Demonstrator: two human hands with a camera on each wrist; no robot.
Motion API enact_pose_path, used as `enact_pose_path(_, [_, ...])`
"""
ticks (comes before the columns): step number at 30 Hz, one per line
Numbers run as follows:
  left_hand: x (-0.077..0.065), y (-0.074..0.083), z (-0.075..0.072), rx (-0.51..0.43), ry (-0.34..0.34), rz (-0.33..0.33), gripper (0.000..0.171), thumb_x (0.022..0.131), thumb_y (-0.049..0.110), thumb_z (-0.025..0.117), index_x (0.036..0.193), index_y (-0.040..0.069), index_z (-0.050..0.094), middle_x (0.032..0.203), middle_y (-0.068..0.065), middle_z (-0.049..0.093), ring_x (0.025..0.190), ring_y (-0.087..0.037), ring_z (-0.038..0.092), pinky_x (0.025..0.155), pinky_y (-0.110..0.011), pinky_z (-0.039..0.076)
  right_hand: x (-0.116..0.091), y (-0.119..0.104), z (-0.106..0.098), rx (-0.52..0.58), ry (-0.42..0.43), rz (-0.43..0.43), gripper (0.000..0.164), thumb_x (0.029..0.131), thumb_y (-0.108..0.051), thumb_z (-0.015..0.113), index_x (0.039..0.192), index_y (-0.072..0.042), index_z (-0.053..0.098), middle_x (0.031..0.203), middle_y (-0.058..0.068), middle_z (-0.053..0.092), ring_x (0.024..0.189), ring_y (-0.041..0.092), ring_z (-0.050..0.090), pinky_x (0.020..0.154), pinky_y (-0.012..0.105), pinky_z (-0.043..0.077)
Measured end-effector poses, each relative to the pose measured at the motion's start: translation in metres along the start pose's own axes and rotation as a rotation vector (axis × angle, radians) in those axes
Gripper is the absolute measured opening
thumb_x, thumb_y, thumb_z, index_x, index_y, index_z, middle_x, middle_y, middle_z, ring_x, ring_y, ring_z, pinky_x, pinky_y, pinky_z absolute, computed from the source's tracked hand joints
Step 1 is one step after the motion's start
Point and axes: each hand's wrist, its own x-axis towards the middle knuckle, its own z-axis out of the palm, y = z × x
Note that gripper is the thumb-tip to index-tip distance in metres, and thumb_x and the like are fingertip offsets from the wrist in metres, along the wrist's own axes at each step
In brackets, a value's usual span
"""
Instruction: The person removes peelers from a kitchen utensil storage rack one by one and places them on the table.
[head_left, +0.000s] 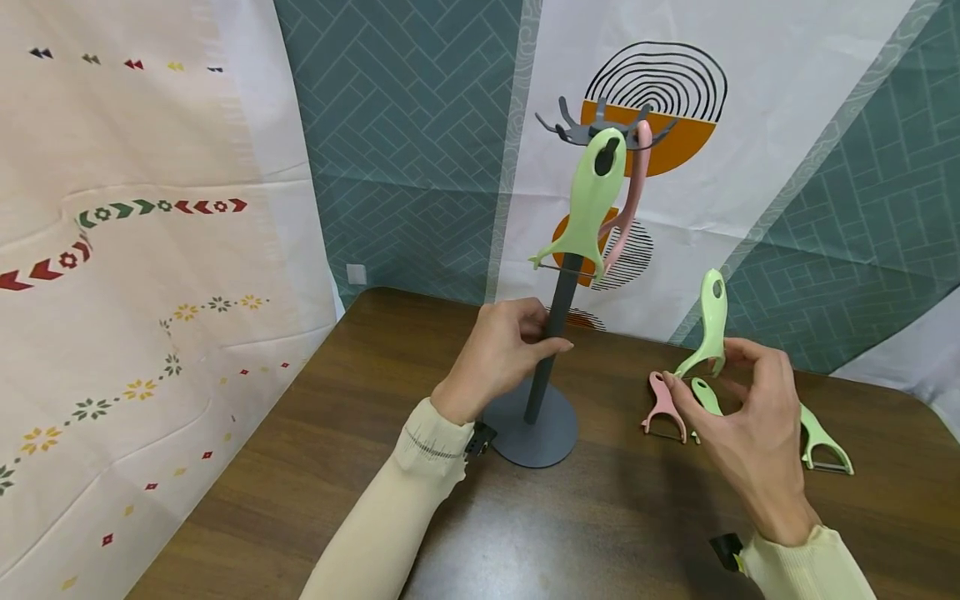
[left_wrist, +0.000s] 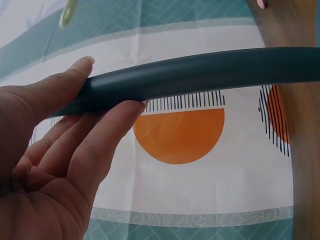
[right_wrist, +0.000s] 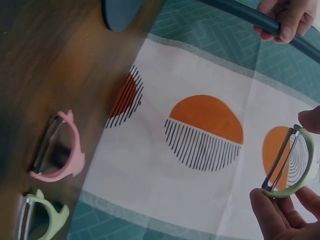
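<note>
My left hand (head_left: 498, 354) holds the dark grey pole (head_left: 562, 304) of an upright stand, thumb on one side and fingers on the other. That grip also shows in the left wrist view, around the smooth pole (left_wrist: 210, 72). From the hooks on top hang a green peeler (head_left: 587, 204) and a pink peeler (head_left: 638, 179). To the right, my right hand (head_left: 761, 425) pinches another green peeler (head_left: 714, 317) by its blade end, handle pointing up. In the right wrist view, thumb and fingers sit at the two ends of its curved head (right_wrist: 287, 191).
Below and beside my right hand, a pink peeler (head_left: 663, 406), a green peeler (head_left: 706, 397) and another green peeler (head_left: 822, 437) lie on the wooden table (head_left: 262, 467). The stand's round base (head_left: 536, 442) rests on the table. Patterned cloth (head_left: 405, 125) hangs behind.
</note>
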Motion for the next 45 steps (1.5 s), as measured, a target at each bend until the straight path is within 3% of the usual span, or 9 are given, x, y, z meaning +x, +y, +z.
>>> enact_pose_path(9, [0.000,0.002,0.000,0.000,-0.003,-0.007,0.017,0.085,0.020,0.085,0.087,0.012,0.071,0.083,-0.001,0.078,0.074,-0.003,0.072,0.066,-0.022,0.056,-0.008,0.013,-0.003,-0.077,-0.013,0.030,0.062,0.071,-0.006,0.091,0.123,0.001,0.057,0.108,0.006,0.055,0.101,-0.005,0.047,0.082,-0.003,0.041])
enact_pose_path(15, [0.000,0.002,0.000,-0.004,-0.006,-0.011,0.017,0.085,0.020,0.085,0.088,0.011,0.071,0.082,-0.001,0.078,0.073,-0.004,0.072,0.065,-0.022,0.056,-0.013,0.021,-0.006,-0.119,-0.038,0.017,0.069,0.069,-0.005,0.092,0.127,0.003,0.056,0.106,0.009,0.057,0.100,0.004,0.049,0.080,-0.005,0.038])
enact_pose_path(18, [0.000,0.002,-0.001,-0.003,-0.009,-0.008,0.017,0.085,0.020,0.085,0.088,0.011,0.072,0.082,-0.001,0.078,0.072,-0.004,0.072,0.065,-0.022,0.056,-0.017,0.024,-0.007,-0.133,-0.061,0.050,0.071,0.069,-0.006,0.092,0.130,0.000,0.055,0.108,0.009,0.056,0.098,0.000,0.049,0.079,-0.005,0.039])
enact_pose_path(24, [0.000,0.001,-0.001,-0.002,-0.010,-0.008,0.016,0.085,0.019,0.085,0.088,0.011,0.071,0.081,-0.001,0.077,0.072,-0.005,0.072,0.065,-0.022,0.056,-0.024,0.028,-0.006,-0.166,-0.091,0.065,0.069,0.069,-0.010,0.093,0.128,-0.003,0.058,0.107,0.010,0.057,0.096,-0.004,0.043,0.083,0.006,0.035])
enact_pose_path(29, [0.000,0.001,-0.001,-0.001,-0.012,-0.011,0.016,0.085,0.019,0.085,0.088,0.011,0.072,0.082,-0.001,0.078,0.073,-0.005,0.073,0.066,-0.022,0.056,-0.029,0.029,-0.005,-0.185,-0.104,0.071,0.068,0.071,-0.013,0.092,0.130,-0.004,0.059,0.106,0.010,0.056,0.096,-0.001,0.043,0.080,-0.001,0.037])
enact_pose_path(36, [0.001,0.002,0.000,-0.003,-0.014,-0.012,0.016,0.085,0.019,0.085,0.089,0.012,0.071,0.083,-0.001,0.078,0.074,-0.003,0.073,0.067,-0.023,0.057,-0.035,0.033,-0.005,-0.256,-0.116,0.071,0.073,0.071,-0.018,0.091,0.136,-0.007,0.058,0.101,0.013,0.056,0.094,0.017,0.045,0.077,0.032,0.033])
enact_pose_path(42, [0.001,0.001,0.000,0.007,-0.012,-0.008,0.016,0.085,0.020,0.085,0.089,0.012,0.072,0.082,0.000,0.078,0.074,-0.003,0.073,0.067,-0.022,0.057,-0.039,0.040,-0.007,-0.268,-0.152,0.027,0.080,0.070,-0.017,0.090,0.140,-0.003,0.053,0.098,0.015,0.057,0.092,0.026,0.051,0.077,0.032,0.035])
enact_pose_path(45, [0.001,0.001,0.000,0.010,-0.009,-0.009,0.016,0.085,0.020,0.085,0.089,0.012,0.072,0.083,0.000,0.078,0.074,-0.003,0.073,0.066,-0.022,0.057,-0.040,0.043,-0.008,-0.260,-0.194,0.015,0.080,0.071,-0.017,0.089,0.141,-0.001,0.053,0.099,0.016,0.056,0.107,0.033,0.054,0.085,0.037,0.040])
